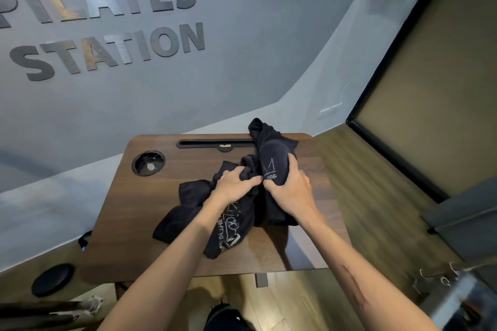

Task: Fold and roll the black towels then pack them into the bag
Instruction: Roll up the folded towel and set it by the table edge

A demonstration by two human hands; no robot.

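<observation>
Towels bunched on tabletop, both hands gripping; no fold or roll yet formed.

The wooden tabletop (129,228) carries the work, with a round cup recess (148,163) at its far left as landmark. To the right of the recess lie the black towels (188,204), crumpled and overlapping, one end draped across the far slot (212,143). No bag can be identified in view. The right hand (289,191), farthest from the recess, wraps its fingers (291,164) around a bunched length bearing white print. The left hand (236,183), between the two, pinches cloth at the centre. Judged risk: the pieces are tangled, so pulling one may drag another off the tabletop edge, or trap creases in the roll.
</observation>
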